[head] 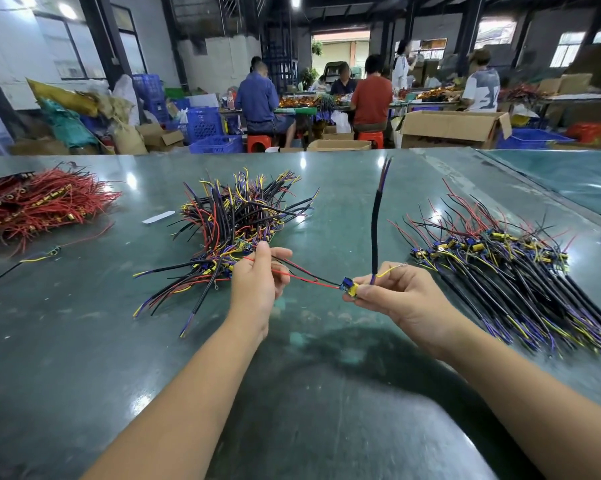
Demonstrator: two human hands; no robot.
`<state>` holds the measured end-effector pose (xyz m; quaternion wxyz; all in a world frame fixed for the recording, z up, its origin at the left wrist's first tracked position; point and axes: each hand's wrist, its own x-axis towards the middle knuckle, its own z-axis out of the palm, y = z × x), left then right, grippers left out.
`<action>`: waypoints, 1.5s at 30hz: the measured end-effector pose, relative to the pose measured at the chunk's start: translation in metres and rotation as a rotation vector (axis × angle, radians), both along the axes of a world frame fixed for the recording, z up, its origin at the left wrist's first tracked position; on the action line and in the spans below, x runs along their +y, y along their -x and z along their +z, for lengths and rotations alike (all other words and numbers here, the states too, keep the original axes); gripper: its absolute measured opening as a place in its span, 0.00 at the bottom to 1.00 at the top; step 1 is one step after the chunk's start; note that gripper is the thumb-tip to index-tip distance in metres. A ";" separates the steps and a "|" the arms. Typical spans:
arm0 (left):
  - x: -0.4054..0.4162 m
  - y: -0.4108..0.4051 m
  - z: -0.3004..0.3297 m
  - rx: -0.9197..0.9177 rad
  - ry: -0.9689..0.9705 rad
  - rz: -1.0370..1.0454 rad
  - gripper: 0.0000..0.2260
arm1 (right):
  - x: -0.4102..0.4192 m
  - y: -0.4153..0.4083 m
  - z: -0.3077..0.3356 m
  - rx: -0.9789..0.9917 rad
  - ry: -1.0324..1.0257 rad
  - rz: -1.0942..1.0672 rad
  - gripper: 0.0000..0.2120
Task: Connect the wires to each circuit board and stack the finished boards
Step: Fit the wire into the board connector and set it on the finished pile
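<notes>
Glossy green-grey tabletop (84, 341) fills the lower two thirds of the frame, its far edge running straight across just below the workshop beyond, where seated workers (371, 95) and an open cardboard box (454, 128) sit in the upper half. Both hands are raised above the middle of the table, apart from each other. The right hand (401, 296) pinches a small blue and yellow circuit board (348, 287) between thumb and fingers; a black sheathed cable (376, 233) rises nearly upright from that grip toward the top centre. Thin red and black wires (306, 277) stretch left from the board to the left hand (259, 282), whose curled fingers pinch them. Just behind the left hand lies a tangled heap of wired boards (236, 216). At the right of the frame, an orderly row of finished boards (506, 268) fans toward the lower right edge, near the right hand but not touching it. At the upper left edge sits a pile of red wires (35, 206), well apart, with a white strip (158, 217) between it and the heap. Bare surface lies under both forearms, down to the bottom edge.
</notes>
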<state>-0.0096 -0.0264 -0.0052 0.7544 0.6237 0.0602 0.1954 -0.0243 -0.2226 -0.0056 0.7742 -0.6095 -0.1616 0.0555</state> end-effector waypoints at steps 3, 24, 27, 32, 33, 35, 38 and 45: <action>0.000 -0.001 -0.001 0.006 0.032 -0.006 0.21 | -0.001 0.001 0.001 -0.021 0.038 0.014 0.03; -0.020 0.008 -0.013 -0.142 -0.368 -0.130 0.10 | 0.012 0.001 -0.006 -0.076 0.365 -0.399 0.22; -0.020 0.010 -0.017 -0.152 -0.396 -0.149 0.10 | 0.015 0.003 -0.005 -0.137 0.397 -0.405 0.16; -0.022 0.015 -0.015 -0.249 -0.514 -0.186 0.11 | 0.015 0.002 -0.007 -0.053 0.242 -0.423 0.06; -0.022 0.016 -0.014 -0.271 -0.533 -0.199 0.11 | 0.015 0.001 -0.007 -0.006 0.171 -0.408 0.04; -0.025 0.018 -0.011 -0.242 -0.467 -0.244 0.12 | 0.014 -0.001 -0.005 0.086 0.032 -0.344 0.01; -0.027 0.017 -0.008 -0.193 -0.271 -0.291 0.12 | 0.011 -0.002 -0.003 0.134 -0.111 -0.255 0.02; -0.023 0.016 -0.004 -0.127 0.085 -0.333 0.10 | 0.009 0.002 0.005 0.169 -0.057 -0.141 0.03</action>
